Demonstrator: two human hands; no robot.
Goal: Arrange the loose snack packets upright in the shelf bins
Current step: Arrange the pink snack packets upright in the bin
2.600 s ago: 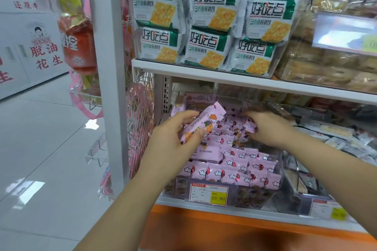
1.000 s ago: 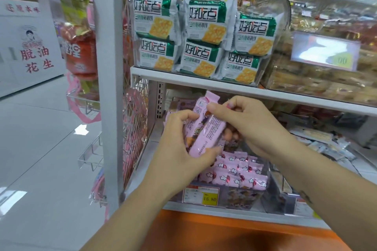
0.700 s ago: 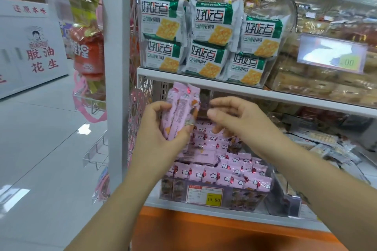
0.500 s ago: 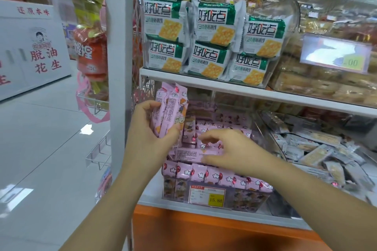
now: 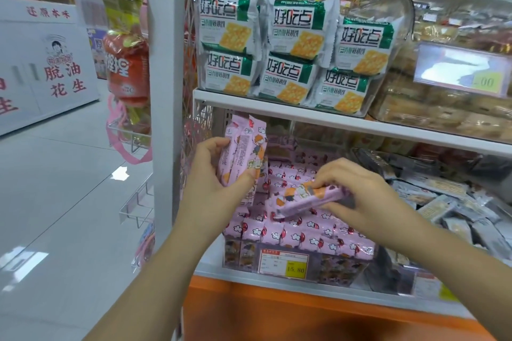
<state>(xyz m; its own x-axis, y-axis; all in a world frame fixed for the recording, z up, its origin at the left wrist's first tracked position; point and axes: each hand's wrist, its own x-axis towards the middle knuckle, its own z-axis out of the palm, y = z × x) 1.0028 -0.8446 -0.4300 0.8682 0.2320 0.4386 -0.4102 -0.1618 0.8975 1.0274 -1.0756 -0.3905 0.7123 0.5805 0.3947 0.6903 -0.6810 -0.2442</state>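
Here the right hand (image 5: 363, 196) pinches one pink packet (image 5: 307, 199) by its right end. The packet's long axis lies almost level, left to right, just above the clear bin (image 5: 340, 268). The left hand (image 5: 213, 177), further left and a little higher, grips a bundle of packets (image 5: 241, 152) held upright. The level packet likely needs a quarter turn to stand.

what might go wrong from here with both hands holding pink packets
1. The left hand grips a stack of packets by its lower part; one could slip out and drop to the floor.
2. The right hand pinches a packet lying sideways over the bin and its tight rows; forcing it in may knock upright ones over.
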